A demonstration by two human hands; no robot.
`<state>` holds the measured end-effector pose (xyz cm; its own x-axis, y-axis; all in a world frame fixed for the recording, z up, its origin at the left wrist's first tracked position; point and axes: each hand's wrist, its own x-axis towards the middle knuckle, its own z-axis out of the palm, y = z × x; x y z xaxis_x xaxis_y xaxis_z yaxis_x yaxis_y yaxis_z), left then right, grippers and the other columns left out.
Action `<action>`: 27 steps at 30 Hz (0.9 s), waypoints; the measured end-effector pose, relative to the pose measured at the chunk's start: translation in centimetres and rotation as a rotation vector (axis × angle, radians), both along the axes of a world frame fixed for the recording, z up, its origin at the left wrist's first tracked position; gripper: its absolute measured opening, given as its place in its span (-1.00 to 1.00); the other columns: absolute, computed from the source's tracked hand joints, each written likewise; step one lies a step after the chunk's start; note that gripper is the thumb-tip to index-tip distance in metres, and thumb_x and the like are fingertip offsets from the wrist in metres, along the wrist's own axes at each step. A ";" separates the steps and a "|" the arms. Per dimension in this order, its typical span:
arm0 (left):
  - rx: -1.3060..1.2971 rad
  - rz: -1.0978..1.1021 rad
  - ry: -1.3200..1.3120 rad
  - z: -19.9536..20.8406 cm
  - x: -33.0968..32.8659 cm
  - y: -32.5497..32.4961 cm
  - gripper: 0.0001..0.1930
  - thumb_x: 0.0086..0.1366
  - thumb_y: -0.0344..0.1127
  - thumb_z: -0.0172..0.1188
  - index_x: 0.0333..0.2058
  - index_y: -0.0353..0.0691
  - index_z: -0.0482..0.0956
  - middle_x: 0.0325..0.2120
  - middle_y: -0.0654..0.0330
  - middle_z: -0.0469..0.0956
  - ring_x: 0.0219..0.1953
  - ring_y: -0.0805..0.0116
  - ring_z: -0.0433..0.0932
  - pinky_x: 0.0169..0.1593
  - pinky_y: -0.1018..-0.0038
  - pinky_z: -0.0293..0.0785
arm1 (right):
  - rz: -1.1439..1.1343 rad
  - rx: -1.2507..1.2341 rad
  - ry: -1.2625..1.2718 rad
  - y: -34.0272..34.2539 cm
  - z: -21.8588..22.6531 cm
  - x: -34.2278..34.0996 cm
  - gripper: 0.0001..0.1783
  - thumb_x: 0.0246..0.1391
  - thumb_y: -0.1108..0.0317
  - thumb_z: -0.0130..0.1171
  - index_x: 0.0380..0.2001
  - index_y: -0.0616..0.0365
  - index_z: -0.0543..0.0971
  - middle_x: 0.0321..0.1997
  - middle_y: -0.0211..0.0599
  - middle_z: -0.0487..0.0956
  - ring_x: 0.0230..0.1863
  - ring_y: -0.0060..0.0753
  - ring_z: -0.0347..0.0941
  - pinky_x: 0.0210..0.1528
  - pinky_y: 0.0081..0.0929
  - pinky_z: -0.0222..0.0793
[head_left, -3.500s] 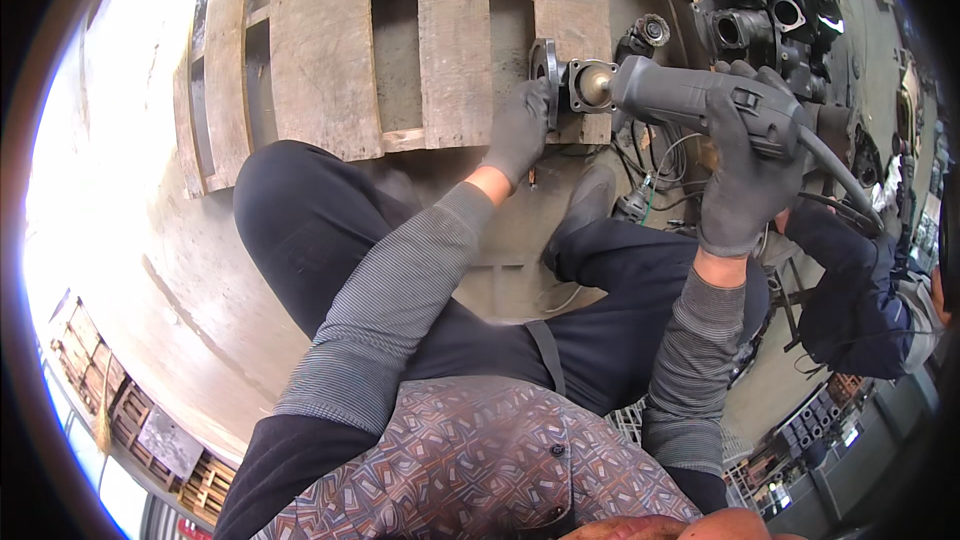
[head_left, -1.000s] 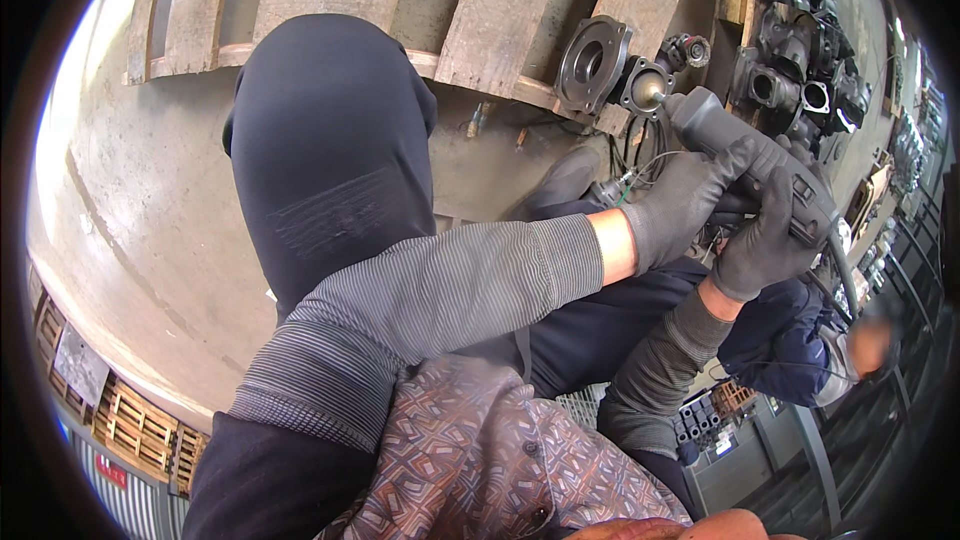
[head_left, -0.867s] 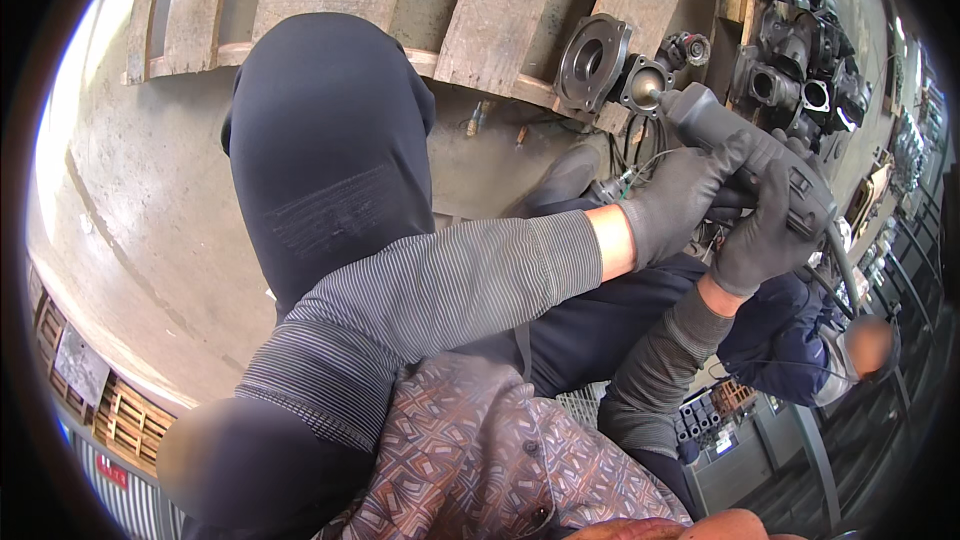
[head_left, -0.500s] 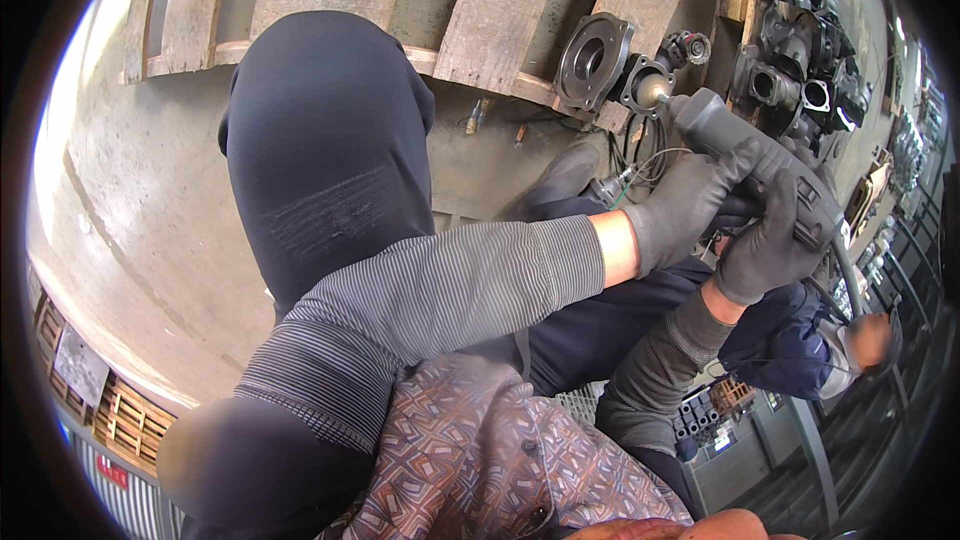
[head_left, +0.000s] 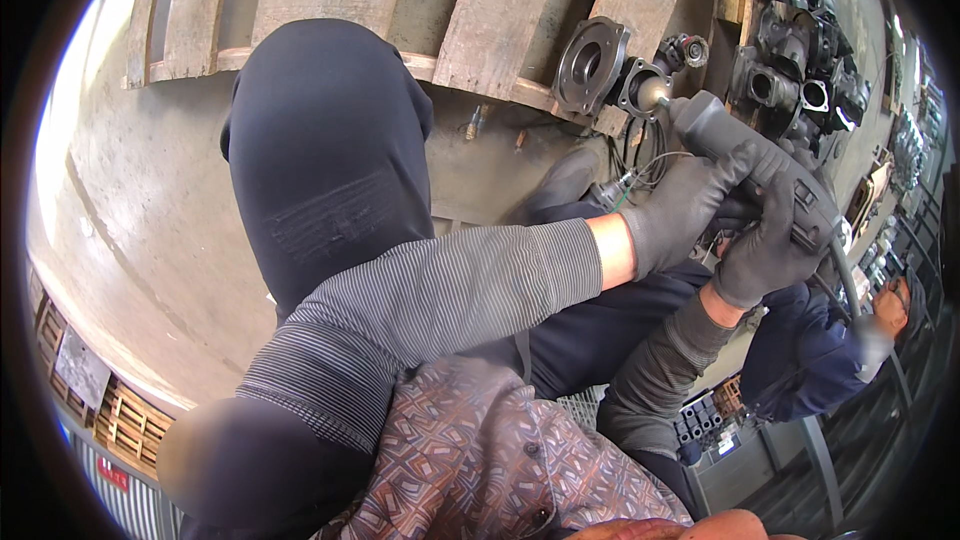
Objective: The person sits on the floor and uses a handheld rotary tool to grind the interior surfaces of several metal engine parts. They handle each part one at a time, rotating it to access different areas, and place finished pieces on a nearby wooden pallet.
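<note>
My left hand (head_left: 678, 212), in a dark grey glove, is closed around the front half of a dark die grinder (head_left: 718, 128). Farther back on the same tool, my gloved right hand (head_left: 768, 255) grips the body near its cord. A rounded, pale grinding tip (head_left: 655, 92) sits at the grinder's front end. That tip is at the square-flanged opening of a dark cast metal housing (head_left: 632, 98), and how deep it reaches inside is unclear. The housing's wide round flange (head_left: 590, 62) faces up at the edge of a wooden pallet (head_left: 500, 15).
Several dark castings (head_left: 785, 80) are heaped at the right. Cables (head_left: 640, 152) lie on the floor below the housing. My bent leg (head_left: 325, 150) fills the left middle. Another person (head_left: 800, 355) in dark blue is at the lower right.
My hands and the grinder stay nearly in place, with the tip still at the housing's opening. The other person has shifted slightly right and downward in view.
</note>
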<state>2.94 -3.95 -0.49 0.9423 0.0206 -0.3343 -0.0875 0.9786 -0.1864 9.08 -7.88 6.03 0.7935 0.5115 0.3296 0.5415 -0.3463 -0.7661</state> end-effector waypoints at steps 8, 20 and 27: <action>-0.035 -0.034 0.055 -1.0 -0.2 1.2 -0.34 0.29 0.34 0.32 -0.09 -0.24 0.61 -0.24 0.24 0.66 -0.24 0.40 0.70 -0.17 0.50 0.67 | 0.020 0.075 0.111 0.8 -1.3 0.1 -0.48 0.19 0.67 0.23 0.20 0.55 0.37 0.10 0.23 0.60 0.12 0.01 0.62 0.23 -0.06 0.58; 0.006 0.015 0.039 -1.2 -0.5 1.4 -0.38 0.36 0.31 0.25 -0.08 -0.23 0.59 -0.26 0.25 0.66 -0.27 0.43 0.70 -0.24 0.49 0.66 | -0.005 0.121 0.174 1.1 -1.5 0.0 -0.40 0.12 0.68 0.30 0.20 0.56 0.33 0.13 0.27 0.56 0.16 0.09 0.59 0.27 0.00 0.52; -0.056 -0.009 0.030 -0.7 -0.5 1.6 -0.37 0.35 0.35 0.24 -0.09 -0.20 0.60 -0.26 0.27 0.66 -0.26 0.45 0.69 -0.30 0.54 0.59 | -0.059 0.123 0.185 1.4 -1.1 -0.4 -0.38 0.12 0.72 0.26 0.24 0.58 0.31 0.13 0.32 0.56 0.16 0.10 0.59 0.25 -0.03 0.57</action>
